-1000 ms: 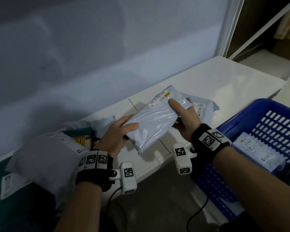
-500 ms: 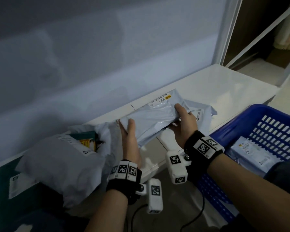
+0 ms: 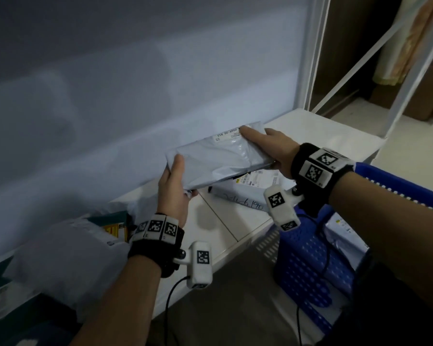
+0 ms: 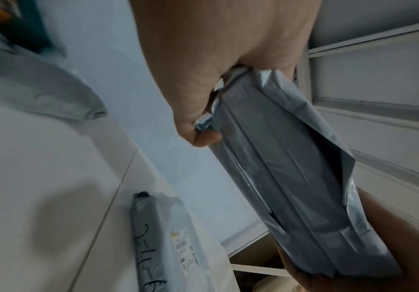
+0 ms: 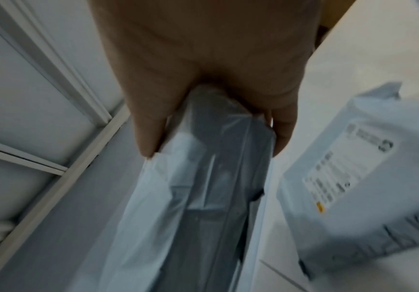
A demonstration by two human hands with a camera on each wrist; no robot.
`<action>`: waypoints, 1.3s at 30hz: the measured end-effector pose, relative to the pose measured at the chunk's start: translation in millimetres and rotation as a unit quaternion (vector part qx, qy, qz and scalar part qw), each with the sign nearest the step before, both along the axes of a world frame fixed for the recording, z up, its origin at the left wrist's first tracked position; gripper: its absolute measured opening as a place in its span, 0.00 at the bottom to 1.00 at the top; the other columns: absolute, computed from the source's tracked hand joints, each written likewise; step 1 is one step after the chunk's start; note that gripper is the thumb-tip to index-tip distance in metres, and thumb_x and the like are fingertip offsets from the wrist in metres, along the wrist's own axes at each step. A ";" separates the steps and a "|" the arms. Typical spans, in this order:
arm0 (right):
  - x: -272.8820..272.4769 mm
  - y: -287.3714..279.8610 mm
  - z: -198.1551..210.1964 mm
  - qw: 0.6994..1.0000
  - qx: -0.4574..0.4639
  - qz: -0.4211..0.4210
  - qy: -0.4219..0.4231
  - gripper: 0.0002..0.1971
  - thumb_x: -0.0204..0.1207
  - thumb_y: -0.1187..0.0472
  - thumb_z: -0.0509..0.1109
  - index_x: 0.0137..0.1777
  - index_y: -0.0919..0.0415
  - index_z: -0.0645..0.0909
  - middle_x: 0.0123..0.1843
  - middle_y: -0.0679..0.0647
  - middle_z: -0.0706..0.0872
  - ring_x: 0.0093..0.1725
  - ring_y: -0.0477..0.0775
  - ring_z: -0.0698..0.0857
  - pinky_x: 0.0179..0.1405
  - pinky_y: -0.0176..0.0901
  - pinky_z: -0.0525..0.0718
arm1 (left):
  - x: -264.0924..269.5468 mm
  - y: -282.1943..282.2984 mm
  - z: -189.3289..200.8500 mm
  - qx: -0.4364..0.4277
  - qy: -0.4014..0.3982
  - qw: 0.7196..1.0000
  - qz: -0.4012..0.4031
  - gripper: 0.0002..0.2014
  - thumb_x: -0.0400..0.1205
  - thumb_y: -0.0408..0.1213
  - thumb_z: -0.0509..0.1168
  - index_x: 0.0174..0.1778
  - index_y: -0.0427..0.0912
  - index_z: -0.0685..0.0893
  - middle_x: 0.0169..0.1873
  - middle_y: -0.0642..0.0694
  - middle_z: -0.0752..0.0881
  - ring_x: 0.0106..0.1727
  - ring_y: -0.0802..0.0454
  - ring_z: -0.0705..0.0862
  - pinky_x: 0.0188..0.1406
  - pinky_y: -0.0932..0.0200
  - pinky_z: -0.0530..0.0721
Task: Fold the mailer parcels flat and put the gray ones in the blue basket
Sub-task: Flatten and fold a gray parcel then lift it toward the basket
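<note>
A folded gray mailer parcel (image 3: 218,161) (image 4: 290,177) (image 5: 203,207) is held in the air above the white shelf (image 3: 225,221), between both hands. My left hand (image 3: 175,186) (image 4: 203,122) grips its left end, thumb on top. My right hand (image 3: 265,148) (image 5: 215,118) grips its right end, thumb across the white label. A second gray parcel (image 3: 245,193) (image 4: 163,243) (image 5: 358,177) with handwriting lies on the shelf beneath. The blue basket (image 3: 310,265) stands low at the right and holds a gray parcel (image 3: 345,236).
A pile of pale gray and dark green mailers (image 3: 68,250) lies at the left of the shelf. A white wall rises behind it, and white rack posts (image 3: 315,53) stand at the right. Cables hang from the wrist cameras.
Both hands have lifted the gray parcel off the shelf and turned it level. The left hand moved from flat against its end to gripping it. The parcel underneath is now uncovered.
</note>
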State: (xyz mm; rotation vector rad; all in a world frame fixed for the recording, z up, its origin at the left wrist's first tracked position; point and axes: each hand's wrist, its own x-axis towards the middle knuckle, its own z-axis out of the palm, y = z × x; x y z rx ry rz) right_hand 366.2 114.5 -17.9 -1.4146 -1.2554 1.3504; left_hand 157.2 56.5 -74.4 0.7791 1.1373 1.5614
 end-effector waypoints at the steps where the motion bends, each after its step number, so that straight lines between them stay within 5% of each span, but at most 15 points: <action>1: 6.1 1.3 6.1 1.000 0.002 -0.011 -0.009 0.25 0.71 0.34 0.72 0.57 0.53 0.80 0.53 0.52 0.88 0.48 0.54 0.89 0.52 0.51 0.89 | 4.8 4.6 8.0 -0.004 0.008 1.000 -0.008 0.12 0.86 0.52 0.62 0.60 0.53 0.84 0.52 0.49 0.90 0.44 0.49 0.85 0.31 0.60 0.76; 5: 33.9 0.6 35.7 0.998 0.005 -0.065 0.007 0.38 0.67 0.27 0.68 0.65 0.57 0.79 0.58 0.56 0.88 0.49 0.56 0.89 0.41 0.48 0.89 | 31.8 24.9 51.3 -0.009 0.043 0.998 -0.048 0.16 0.85 0.58 0.61 0.60 0.53 0.84 0.52 0.49 0.91 0.43 0.49 0.86 0.30 0.61 0.79; 10: 82.9 -2.4 63.9 0.991 -0.001 -0.119 0.061 0.32 0.72 0.29 0.66 0.58 0.59 0.81 0.55 0.57 0.90 0.45 0.56 0.90 0.43 0.46 0.88 | 75.2 45.1 99.2 -0.012 0.080 0.991 -0.102 0.19 0.85 0.60 0.58 0.61 0.53 0.84 0.55 0.49 0.90 0.50 0.48 0.87 0.51 0.47 0.85; 15: 140.7 -10.4 61.9 0.980 -0.010 -0.166 0.108 0.28 0.77 0.36 0.66 0.63 0.60 0.78 0.53 0.55 0.88 0.40 0.53 0.88 0.26 0.38 0.84 | 129.9 54.4 118.4 -0.022 0.119 0.985 -0.126 0.11 0.83 0.52 0.62 0.54 0.51 0.82 0.51 0.45 0.85 0.42 0.48 0.83 0.35 0.57 0.82; 19: 187.5 -20.1 48.2 0.971 -0.036 -0.196 0.130 0.29 0.75 0.36 0.65 0.67 0.58 0.77 0.59 0.57 0.88 0.49 0.56 0.89 0.30 0.42 0.86 | 179.8 60.1 109.9 -0.023 0.154 0.977 -0.145 0.08 0.81 0.48 0.62 0.49 0.49 0.82 0.45 0.45 0.82 0.41 0.48 0.81 0.35 0.57 0.81; 24: 242.4 -27.3 39.0 0.965 -0.052 -0.215 0.138 0.26 0.75 0.38 0.67 0.63 0.59 0.78 0.55 0.58 0.89 0.51 0.58 0.90 0.48 0.52 0.90 | 232.0 66.5 91.2 -0.035 0.147 0.969 -0.196 0.09 0.82 0.47 0.61 0.49 0.49 0.83 0.45 0.45 0.84 0.45 0.47 0.82 0.37 0.56 0.81; 28: 278.7 -28.6 29.9 0.961 -0.043 -0.245 0.119 0.23 0.79 0.39 0.66 0.62 0.59 0.78 0.52 0.55 0.88 0.46 0.54 0.88 0.35 0.44 0.87 | 267.4 71.4 83.5 -0.048 0.150 0.965 -0.212 0.12 0.80 0.49 0.62 0.53 0.49 0.82 0.51 0.43 0.84 0.50 0.46 0.82 0.35 0.55 0.83; 33: 298.8 -24.0 2.4 0.956 -0.070 -0.243 0.150 0.26 0.76 0.38 0.67 0.64 0.58 0.79 0.55 0.57 0.90 0.50 0.59 0.90 0.49 0.56 0.90 | 289.2 80.3 68.6 -0.071 0.171 0.957 -0.224 0.09 0.81 0.48 0.62 0.48 0.49 0.82 0.45 0.45 0.84 0.44 0.47 0.82 0.34 0.57 0.81; 39: 315.4 -12.8 -51.6 0.945 -0.101 -0.254 0.178 0.25 0.78 0.41 0.68 0.65 0.59 0.80 0.57 0.58 0.90 0.49 0.59 0.91 0.39 0.53 0.90 | 308.0 105.7 19.1 -0.111 0.190 0.944 -0.247 0.07 0.81 0.46 0.61 0.45 0.48 0.82 0.34 0.49 0.84 0.33 0.52 0.80 0.29 0.62 0.75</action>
